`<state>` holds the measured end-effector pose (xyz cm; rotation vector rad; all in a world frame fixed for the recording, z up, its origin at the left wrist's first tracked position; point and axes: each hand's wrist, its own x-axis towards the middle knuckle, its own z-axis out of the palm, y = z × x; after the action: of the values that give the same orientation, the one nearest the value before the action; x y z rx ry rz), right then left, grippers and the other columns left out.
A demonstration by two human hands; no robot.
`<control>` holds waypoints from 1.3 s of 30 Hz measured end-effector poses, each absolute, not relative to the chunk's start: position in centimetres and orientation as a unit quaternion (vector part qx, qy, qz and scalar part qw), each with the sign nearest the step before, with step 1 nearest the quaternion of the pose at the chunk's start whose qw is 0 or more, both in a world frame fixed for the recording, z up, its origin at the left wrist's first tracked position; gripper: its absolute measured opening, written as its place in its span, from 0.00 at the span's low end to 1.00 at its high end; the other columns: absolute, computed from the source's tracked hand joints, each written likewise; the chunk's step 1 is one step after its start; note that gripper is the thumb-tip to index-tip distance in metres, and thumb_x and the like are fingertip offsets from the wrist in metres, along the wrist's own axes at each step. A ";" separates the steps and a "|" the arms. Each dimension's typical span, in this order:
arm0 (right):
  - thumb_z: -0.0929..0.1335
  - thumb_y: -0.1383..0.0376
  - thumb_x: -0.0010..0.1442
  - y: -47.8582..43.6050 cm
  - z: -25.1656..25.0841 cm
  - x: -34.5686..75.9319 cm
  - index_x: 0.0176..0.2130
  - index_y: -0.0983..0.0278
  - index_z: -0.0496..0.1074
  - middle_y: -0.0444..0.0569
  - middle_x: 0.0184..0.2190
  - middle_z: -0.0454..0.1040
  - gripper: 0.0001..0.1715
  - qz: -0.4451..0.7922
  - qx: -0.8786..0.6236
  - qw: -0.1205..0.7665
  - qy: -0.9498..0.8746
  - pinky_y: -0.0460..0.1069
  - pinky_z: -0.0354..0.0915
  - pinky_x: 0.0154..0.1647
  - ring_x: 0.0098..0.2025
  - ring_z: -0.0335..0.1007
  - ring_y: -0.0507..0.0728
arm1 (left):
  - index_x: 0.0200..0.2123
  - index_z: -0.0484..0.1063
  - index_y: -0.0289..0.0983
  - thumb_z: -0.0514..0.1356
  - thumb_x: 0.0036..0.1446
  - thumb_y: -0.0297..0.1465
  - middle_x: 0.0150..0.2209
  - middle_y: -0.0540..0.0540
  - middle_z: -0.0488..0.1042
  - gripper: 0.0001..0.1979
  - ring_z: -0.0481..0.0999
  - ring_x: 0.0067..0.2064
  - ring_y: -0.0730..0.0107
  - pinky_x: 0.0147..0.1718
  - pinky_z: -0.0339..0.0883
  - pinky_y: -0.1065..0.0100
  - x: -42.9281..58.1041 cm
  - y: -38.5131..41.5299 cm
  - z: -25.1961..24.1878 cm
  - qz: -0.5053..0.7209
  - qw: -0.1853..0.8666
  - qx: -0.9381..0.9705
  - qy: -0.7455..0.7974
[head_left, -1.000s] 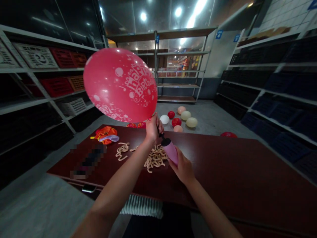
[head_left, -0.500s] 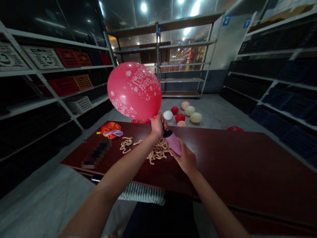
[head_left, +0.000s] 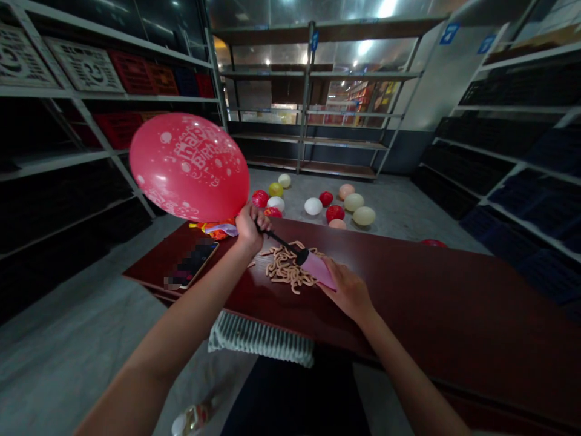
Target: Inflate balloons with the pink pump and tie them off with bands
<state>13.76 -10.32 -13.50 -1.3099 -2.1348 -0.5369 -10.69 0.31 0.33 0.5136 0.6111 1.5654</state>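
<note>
On my feed, above the glossy table [head_left: 422,290], the left hand [head_left: 249,230] clamps the taut red balloon [head_left: 188,168] at eleven o'clock; the right hand [head_left: 348,292] grips the tapered pink pump [head_left: 318,270].

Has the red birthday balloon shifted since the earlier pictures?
Yes, leftward: the balloon now sits wholly left of the tan curled strips, no longer above them.

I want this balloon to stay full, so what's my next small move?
Probably pinch the balloon shut with your left hand and ease it off the black nozzle, since it looks full and round, while your right hand holds the pink pump.
</note>
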 end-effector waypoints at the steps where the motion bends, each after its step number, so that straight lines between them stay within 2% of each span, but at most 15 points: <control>1: 0.67 0.58 0.66 -10.2 -13.5 13.7 0.66 0.64 0.57 0.58 0.56 0.75 0.34 -0.204 -0.483 0.278 -0.805 0.55 0.72 0.48 0.52 0.76 0.63 | 0.18 0.46 0.39 0.47 0.68 0.32 0.11 0.54 0.48 0.24 0.48 0.12 0.75 0.15 0.46 0.70 -11.7 0.3 0.2 0.690 0.636 0.214 0.271; 8: 0.68 0.58 0.65 -9.9 -13.8 13.7 0.67 0.63 0.55 0.58 0.56 0.74 0.36 -0.195 -0.479 0.277 -0.810 0.56 0.73 0.47 0.52 0.75 0.64 | 0.19 0.45 0.39 0.48 0.68 0.32 0.12 0.55 0.47 0.24 0.48 0.12 0.76 0.15 0.44 0.70 -13.7 0.7 0.6 0.711 0.623 0.192 0.262; 18: 0.66 0.59 0.66 -10.1 -14.3 14.4 0.66 0.64 0.54 0.59 0.51 0.76 0.33 -0.132 -0.521 0.371 -0.757 0.56 0.76 0.43 0.46 0.79 0.64 | 0.16 0.50 0.39 0.49 0.67 0.33 0.10 0.54 0.49 0.25 0.49 0.10 0.76 0.12 0.44 0.72 -4.8 1.1 3.7 0.686 0.611 0.314 0.241; 26: 0.64 0.58 0.68 -10.0 -14.4 14.9 0.66 0.63 0.52 0.59 0.55 0.75 0.33 -0.113 -0.543 0.436 -0.709 0.55 0.76 0.47 0.51 0.78 0.62 | 0.16 0.52 0.40 0.57 0.60 0.40 0.09 0.55 0.52 0.24 0.51 0.10 0.76 0.10 0.46 0.73 3.3 -0.2 -0.2 0.629 0.633 0.375 0.252; 32: 0.64 0.63 0.66 -10.2 -14.3 14.9 0.69 0.61 0.49 0.57 0.58 0.72 0.37 -0.183 -0.563 0.434 -0.679 0.54 0.77 0.43 0.53 0.76 0.62 | 0.16 0.53 0.41 0.61 0.55 0.44 0.09 0.54 0.53 0.24 0.53 0.10 0.76 0.10 0.48 0.72 4.9 -0.7 -1.7 0.630 0.629 0.380 0.253; 36: 0.65 0.63 0.66 -10.4 -13.7 14.7 0.69 0.61 0.52 0.58 0.54 0.73 0.37 -0.277 -0.560 0.386 -0.679 0.56 0.76 0.42 0.48 0.77 0.63 | 0.16 0.55 0.41 0.62 0.53 0.47 0.09 0.53 0.56 0.25 0.56 0.11 0.73 0.11 0.51 0.71 4.8 -1.2 -2.1 0.630 0.629 0.376 0.258; 39: 0.65 0.62 0.67 -10.4 -12.8 14.4 0.69 0.62 0.53 0.59 0.54 0.73 0.35 -0.308 -0.548 0.363 -0.688 0.54 0.74 0.42 0.47 0.76 0.62 | 0.15 0.56 0.40 0.61 0.53 0.45 0.10 0.52 0.58 0.24 0.60 0.12 0.73 0.13 0.53 0.70 4.4 -1.7 -2.8 0.645 0.624 0.351 0.268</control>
<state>14.45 -10.41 -12.81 -1.4113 -1.7703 -0.7929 4.41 -1.71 -2.79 0.8057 0.6157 1.4801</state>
